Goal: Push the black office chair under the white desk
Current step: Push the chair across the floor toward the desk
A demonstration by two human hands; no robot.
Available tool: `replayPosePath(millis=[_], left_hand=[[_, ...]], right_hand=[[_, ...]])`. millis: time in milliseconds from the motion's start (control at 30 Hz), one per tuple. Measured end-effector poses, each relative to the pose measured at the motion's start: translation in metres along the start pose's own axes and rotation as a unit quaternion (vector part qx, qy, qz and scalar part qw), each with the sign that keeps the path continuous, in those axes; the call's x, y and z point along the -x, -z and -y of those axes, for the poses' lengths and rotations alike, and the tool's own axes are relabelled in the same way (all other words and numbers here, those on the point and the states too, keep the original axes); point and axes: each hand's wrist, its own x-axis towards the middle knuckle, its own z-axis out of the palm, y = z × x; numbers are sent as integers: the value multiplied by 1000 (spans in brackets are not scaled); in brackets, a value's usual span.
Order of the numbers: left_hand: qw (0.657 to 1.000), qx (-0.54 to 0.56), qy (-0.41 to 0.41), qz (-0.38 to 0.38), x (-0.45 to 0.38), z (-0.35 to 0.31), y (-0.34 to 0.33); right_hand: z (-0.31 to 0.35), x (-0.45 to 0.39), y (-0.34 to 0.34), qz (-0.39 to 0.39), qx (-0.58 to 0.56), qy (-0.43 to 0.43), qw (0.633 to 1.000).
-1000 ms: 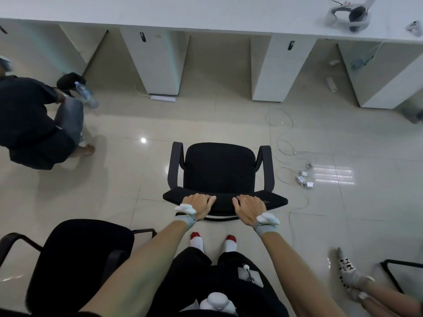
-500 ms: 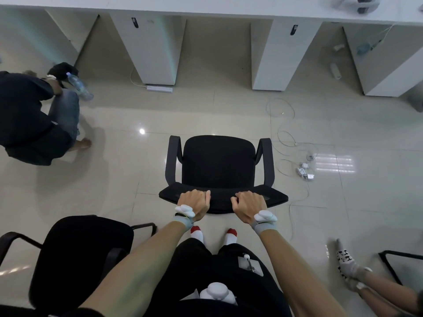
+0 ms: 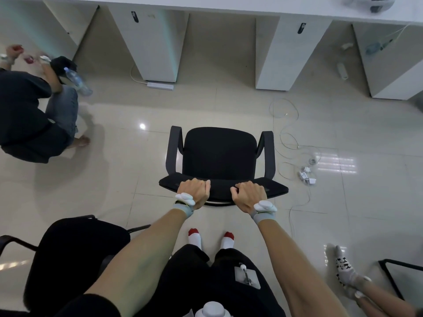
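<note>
The black office chair (image 3: 219,152) stands on the tiled floor in front of me, its seat facing the white desk (image 3: 229,5) that runs along the top of the view. Both of my hands grip the top edge of its backrest. My left hand (image 3: 194,192) holds the left half, my right hand (image 3: 249,195) the right half, fingers curled over the rim. An open bay between two white desk pedestals (image 3: 151,46) lies straight ahead of the chair, some floor away.
White cables and chargers (image 3: 304,172) lie on the floor right of the chair. A crouching person (image 3: 29,115) with a water bottle (image 3: 77,81) is at the left. Another black chair (image 3: 77,255) is at my lower left; a person's foot (image 3: 345,268) and a chair frame at lower right.
The chair and I have moved toward the desk; the desk pedestals look nearer. My hands keep their hold on the backrest. The crouching person has raised both hands.
</note>
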Motion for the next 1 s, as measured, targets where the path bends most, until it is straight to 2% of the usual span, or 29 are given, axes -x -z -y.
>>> replayPosePath(millis=[1000], left_hand=[[999, -3, 16, -42, -221, 16, 93]], right_hand=[[-17, -222, 86, -37, 6, 13, 999]])
